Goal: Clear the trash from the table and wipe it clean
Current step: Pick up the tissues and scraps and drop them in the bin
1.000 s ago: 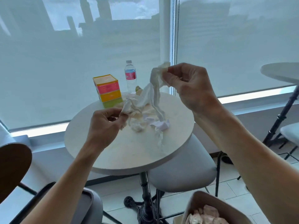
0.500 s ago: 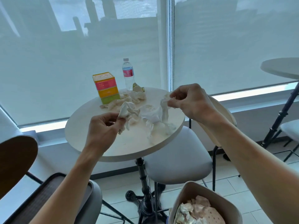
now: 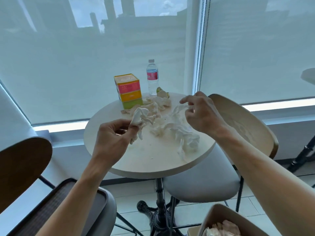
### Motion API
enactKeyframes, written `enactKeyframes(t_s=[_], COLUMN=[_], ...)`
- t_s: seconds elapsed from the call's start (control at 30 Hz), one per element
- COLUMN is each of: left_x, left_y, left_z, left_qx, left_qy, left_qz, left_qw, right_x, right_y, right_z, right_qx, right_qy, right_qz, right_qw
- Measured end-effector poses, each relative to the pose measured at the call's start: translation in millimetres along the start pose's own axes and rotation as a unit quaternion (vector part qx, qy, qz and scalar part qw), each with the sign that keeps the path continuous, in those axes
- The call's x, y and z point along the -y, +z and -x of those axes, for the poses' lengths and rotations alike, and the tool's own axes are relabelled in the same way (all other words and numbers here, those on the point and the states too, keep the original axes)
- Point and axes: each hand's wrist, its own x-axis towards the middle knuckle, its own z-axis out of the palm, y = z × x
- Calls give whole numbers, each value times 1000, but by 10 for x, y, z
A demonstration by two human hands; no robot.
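Observation:
A small round pale table (image 3: 150,160) carries crumpled white tissues. My left hand (image 3: 110,140) pinches one crumpled tissue (image 3: 139,116) just above the table's left half. A larger wrinkled tissue (image 3: 179,132) lies spread on the table's right half. My right hand (image 3: 199,113) hovers over its far end with fingers apart, holding nothing. More crumpled tissues (image 3: 156,104) lie at the back of the table, beside a small green-and-white wrapper (image 3: 162,93).
A colourful box (image 3: 128,91) and a water bottle (image 3: 152,77) stand at the table's far edge. A chair (image 3: 238,120) sits right of the table. Another chair with a dark tray (image 3: 56,206) is at lower left. A bin holding crumpled paper (image 3: 223,225) is at bottom right.
My right hand lowered the stretched tissue onto the table and let go of it. My left hand keeps its pinch on the crumpled tissue.

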Motion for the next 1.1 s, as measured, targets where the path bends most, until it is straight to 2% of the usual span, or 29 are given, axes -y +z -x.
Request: enactKeyframes(t_s=[0.23,0.43,0.57,0.8,0.97,1.1], left_x=[150,247,302,341,280,164], left_y=[-102,-80,-38,-7,-8,20], left_z=[-212,-336,-381,-378,-306,-212], left_qx=[22,51,65,67,56,52], left_qy=[2,13,-3,-26,-27,-22], left_qz=[10,6,9,8,15,27], left_qw=[1000,999,998,997,998,998], right_x=[-25,-7,-19,73,140,183], right_y=[307,463,511,316,92,-149], right_z=[-214,-353,-408,-390,-383,-253], right_qx=[218,291,239,111,23,-32], right_qy=[30,71,60,53,97,107], right_qz=[129,162,129,-31,-200,-287], right_qw=[967,940,961,992,975,951])
